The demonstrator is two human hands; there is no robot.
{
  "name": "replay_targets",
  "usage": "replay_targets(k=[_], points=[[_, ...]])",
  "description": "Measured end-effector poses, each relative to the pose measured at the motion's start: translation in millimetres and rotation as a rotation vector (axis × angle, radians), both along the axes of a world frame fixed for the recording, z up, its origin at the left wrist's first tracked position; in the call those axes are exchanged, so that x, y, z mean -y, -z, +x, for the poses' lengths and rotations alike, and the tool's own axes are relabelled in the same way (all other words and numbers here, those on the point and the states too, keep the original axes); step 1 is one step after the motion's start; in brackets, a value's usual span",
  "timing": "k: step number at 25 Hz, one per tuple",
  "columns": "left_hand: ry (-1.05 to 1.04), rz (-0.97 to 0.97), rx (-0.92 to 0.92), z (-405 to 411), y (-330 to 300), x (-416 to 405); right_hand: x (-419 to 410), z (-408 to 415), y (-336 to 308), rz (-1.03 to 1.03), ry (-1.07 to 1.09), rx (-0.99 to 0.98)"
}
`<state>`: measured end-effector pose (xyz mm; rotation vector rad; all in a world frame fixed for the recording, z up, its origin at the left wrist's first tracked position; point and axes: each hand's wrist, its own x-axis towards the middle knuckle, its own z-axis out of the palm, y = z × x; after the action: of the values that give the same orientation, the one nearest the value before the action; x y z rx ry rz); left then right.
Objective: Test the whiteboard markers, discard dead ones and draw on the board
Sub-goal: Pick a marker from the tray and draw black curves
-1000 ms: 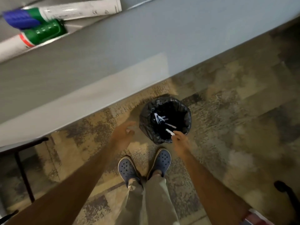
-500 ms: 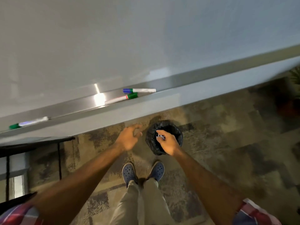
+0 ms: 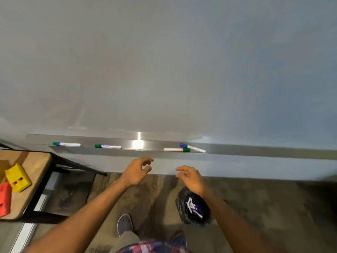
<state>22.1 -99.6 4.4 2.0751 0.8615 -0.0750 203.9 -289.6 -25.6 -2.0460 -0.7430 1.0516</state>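
Observation:
A blank whiteboard (image 3: 164,61) fills the upper view, with a metal tray (image 3: 138,145) along its bottom edge. On the tray lie several markers: a green-capped one (image 3: 66,144) at the left, another green-capped one (image 3: 108,146), then a white marker with a green cap (image 3: 176,149) crossing a blue-capped marker (image 3: 192,148). My left hand (image 3: 137,169) and my right hand (image 3: 189,178) hover just below the tray, both empty with fingers loosely curled apart. A black-lined bin (image 3: 194,209) on the floor under my right wrist holds several discarded markers.
A wooden table with black legs (image 3: 34,179) stands at the left, carrying a yellow block (image 3: 17,178) and a red block (image 3: 4,198). My feet in blue shoes (image 3: 125,224) stand on patterned carpet beside the bin.
My right hand let go of a marker into the bin and rose. Both hands came up toward the tray, and my view lifted from the floor to the board.

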Motion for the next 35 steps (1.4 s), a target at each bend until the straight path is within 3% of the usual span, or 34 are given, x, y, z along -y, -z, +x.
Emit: replay_targets(k=[5, 10, 15, 19, 26, 35], points=[[-0.130, 0.021, -0.014, -63.2, -7.2, -76.1, -86.3, -28.0, -17.9, -0.003, -0.097, 0.015], [-0.156, 0.034, -0.135, -99.1, 6.4, -158.8, -171.9, -70.2, -10.8, 0.031, -0.031, -0.019], [-0.124, 0.002, -0.212, -118.1, 24.6, -214.4, -232.0, -108.6, 9.9, -0.127, -0.125, 0.006], [-0.080, -0.096, -0.293, -123.2, 38.7, -236.2, -264.4, -134.6, 13.9, -0.196, -0.137, -0.015], [-0.127, -0.213, -0.227, -117.7, 41.4, -242.6, -297.2, -152.4, 18.2, -0.261, -0.034, -0.117], [-0.288, -0.051, -0.092, -101.7, 36.9, -246.0, -295.4, -127.0, 0.9, -0.026, 0.269, -0.241]])
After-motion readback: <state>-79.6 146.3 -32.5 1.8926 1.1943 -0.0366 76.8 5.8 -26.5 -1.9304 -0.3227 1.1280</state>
